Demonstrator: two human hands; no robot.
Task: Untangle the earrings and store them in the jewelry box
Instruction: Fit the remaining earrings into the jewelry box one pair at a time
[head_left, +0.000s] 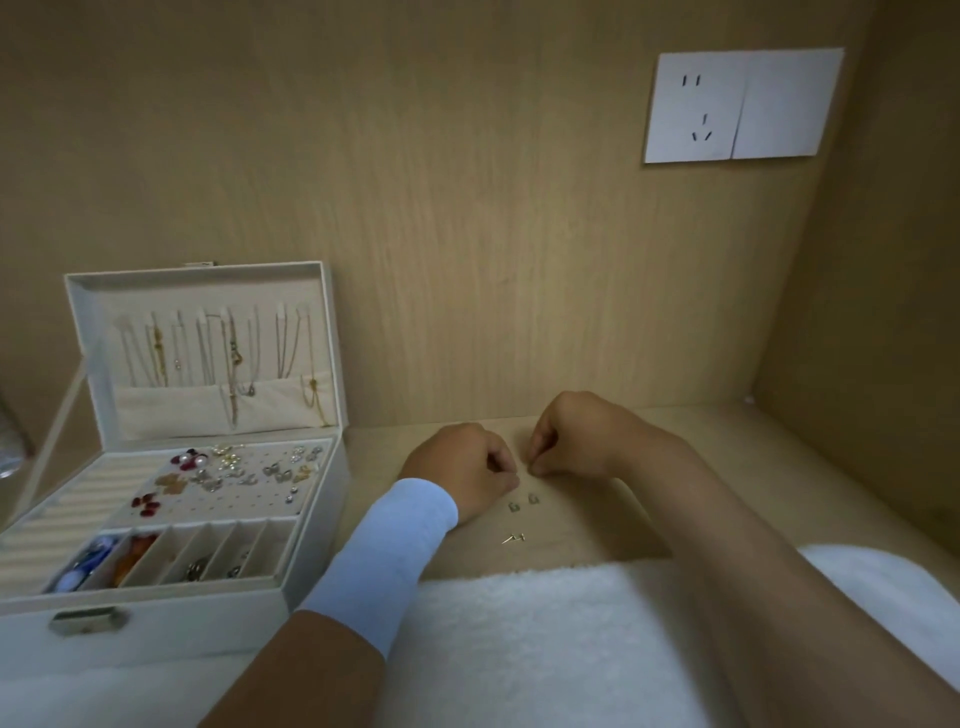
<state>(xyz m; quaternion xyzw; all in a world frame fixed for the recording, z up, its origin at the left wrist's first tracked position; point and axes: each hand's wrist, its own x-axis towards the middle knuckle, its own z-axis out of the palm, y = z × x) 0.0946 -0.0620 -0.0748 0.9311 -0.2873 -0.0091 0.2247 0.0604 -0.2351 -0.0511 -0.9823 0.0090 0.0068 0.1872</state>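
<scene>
Wooden back wall (467, 260) stands just behind left hand (462, 467) and right hand (571, 441), both pinched, on what I cannot tell.

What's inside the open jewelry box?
In the jewelry box, necklaces hang in the lid, earrings sit on the perforated panel, and front slots hold blue, orange and metal pieces. Anything beneath the panel is hidden.

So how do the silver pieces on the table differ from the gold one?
The silver pieces are two small loop-like shapes side by side; the gold piece is thin and pointed. The gold piece lies nearer the white towel than the silver pieces. Both lie loose on the table, outside the jewelry box.
</scene>
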